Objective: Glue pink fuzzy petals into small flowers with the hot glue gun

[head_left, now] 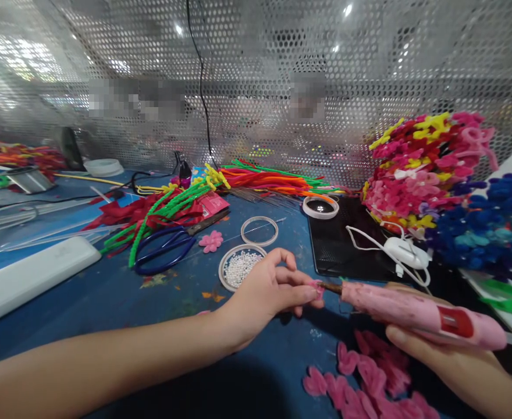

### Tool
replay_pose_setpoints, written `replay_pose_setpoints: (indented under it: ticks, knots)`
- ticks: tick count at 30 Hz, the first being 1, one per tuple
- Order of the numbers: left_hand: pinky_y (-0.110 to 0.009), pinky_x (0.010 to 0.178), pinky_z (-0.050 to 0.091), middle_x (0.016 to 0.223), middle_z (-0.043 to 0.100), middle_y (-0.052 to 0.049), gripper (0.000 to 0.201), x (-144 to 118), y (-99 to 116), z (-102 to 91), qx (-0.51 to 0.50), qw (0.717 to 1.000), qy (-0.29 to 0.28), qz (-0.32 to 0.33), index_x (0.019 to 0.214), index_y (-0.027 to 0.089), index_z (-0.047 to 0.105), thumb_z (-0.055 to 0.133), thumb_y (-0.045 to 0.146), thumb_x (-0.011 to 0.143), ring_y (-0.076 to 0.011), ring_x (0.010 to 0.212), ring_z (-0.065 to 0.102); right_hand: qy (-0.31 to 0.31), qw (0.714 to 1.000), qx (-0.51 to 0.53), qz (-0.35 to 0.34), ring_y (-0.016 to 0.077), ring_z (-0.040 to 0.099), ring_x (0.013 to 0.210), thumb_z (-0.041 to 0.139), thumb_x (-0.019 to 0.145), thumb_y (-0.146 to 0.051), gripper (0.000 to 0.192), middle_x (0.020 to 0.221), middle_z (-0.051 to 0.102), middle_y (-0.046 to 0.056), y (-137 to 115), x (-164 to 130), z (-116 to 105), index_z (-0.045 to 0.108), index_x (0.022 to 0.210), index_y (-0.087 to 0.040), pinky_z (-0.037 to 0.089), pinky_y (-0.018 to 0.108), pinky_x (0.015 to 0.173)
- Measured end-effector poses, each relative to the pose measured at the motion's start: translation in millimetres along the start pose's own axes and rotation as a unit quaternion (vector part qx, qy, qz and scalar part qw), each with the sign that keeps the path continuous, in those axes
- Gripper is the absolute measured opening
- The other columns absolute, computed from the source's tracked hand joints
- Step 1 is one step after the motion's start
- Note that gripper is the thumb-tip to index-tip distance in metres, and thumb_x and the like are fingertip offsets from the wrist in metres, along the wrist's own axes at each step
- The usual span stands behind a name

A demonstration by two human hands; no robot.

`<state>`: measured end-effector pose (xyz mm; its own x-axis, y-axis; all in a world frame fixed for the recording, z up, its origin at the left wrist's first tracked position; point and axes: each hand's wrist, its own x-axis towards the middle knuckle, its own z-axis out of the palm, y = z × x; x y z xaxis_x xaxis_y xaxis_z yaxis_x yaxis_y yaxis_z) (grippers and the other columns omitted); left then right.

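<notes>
My left hand (267, 294) pinches a small pink pipe-cleaner flower (316, 286) between thumb and fingers, most of it hidden. In my right hand (430, 343) lies a pink glue gun (395, 305) with a red switch, its fingers wrapped round the body. The gun's dark nozzle touches or nearly touches the flower. Just behind my left wrist is a round dish (225, 273) of white beads. Several pink fuzzy flower pieces (365, 384) lie below my right hand. A finished-looking pink flower (211, 241) rests left of the beads.
Blue-handled scissors (164, 250) and green twisted stems (151, 221) lie at left, near a long white case (38, 273). A black tablet (347, 244) holds a white charger (406, 256). Heaps of fuzzy flowers (430, 169) stand at right. A perforated metal screen (256, 87) closes the back.
</notes>
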<state>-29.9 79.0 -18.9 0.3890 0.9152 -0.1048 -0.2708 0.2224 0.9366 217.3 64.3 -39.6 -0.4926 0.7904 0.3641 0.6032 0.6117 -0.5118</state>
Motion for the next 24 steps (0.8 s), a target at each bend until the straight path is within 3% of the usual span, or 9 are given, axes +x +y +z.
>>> replay_pose_setpoints:
  ticks: [11,15,24]
  knots:
    - [-0.012,0.049,0.041,0.069,0.067,0.002,0.036,-1.4,5.2,-0.4,0.028,0.999,0.016,0.011,0.081,0.021,0.032,0.066,0.012,0.077,-0.0057,0.058,0.06,0.013,0.999,0.02,0.024,0.0253,0.068,0.092,0.057,0.081,-0.03,0.034,0.098,0.072,-0.005,-4.2,2.9,-2.4,0.065,0.112,-0.041,0.061,0.036,0.076]
    - [-0.013,0.051,0.042,0.071,0.066,0.004,0.036,-0.9,5.6,-1.8,0.034,0.999,0.017,0.029,0.082,0.021,0.033,0.067,0.012,0.076,-0.0069,0.063,0.063,0.028,0.999,0.047,-0.001,0.023,0.067,0.097,0.055,0.082,-0.026,0.036,0.108,0.069,-0.008,-9.3,6.8,-3.0,0.063,0.114,-0.042,0.058,0.034,0.085]
    - [-0.014,0.053,0.044,0.075,0.067,0.005,0.036,-2.2,8.7,-3.8,0.053,0.997,0.017,0.048,0.082,0.021,0.033,0.067,0.01,0.077,-0.0072,0.066,0.065,-0.018,0.999,0.047,0.003,0.0223,0.063,0.105,0.052,0.084,-0.026,0.038,0.119,0.064,-0.006,-4.5,7.9,-3.1,0.061,0.119,-0.038,0.055,0.032,0.089]
